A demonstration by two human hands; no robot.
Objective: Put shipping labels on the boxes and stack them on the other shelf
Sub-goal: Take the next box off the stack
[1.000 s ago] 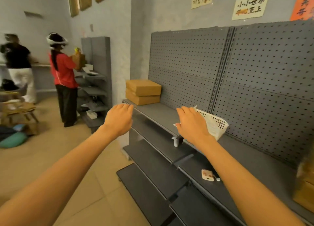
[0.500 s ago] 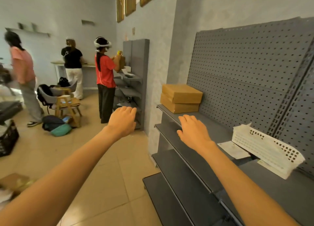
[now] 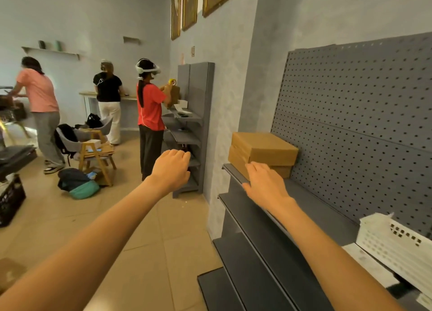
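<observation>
A: What has changed over the last second?

B: The view has swung left along the shelf unit. The white basket [image 3: 395, 243], which sat just past the right hand a second ago, now lies low at the right edge, and the two stacked boxes [image 3: 261, 156] have come much closer, near the middle of the view.

A: And the hands?

B: Both have travelled with the turn. The right hand [image 3: 265, 184] is stretched out with fingers straight and loosely spread, holding nothing; its fingertips sit in front of the lower box, though whether they touch it cannot be told. The left hand [image 3: 171, 170] hangs over the floor, left of the shelf, fingers loosely curled downward and holding nothing.

A: Where exactly are the boxes?

B: One on top of the other at the far end of the top shelf [image 3: 311, 200], against the pegboard back.

A: What does that mean for the task?

B: It looks like a reach for the stack, probably to fetch a box for labelling. No label shows on either box. Some sheets of paper [image 3: 367, 255] lie beside the basket; whether they are labels is unclear.
</observation>
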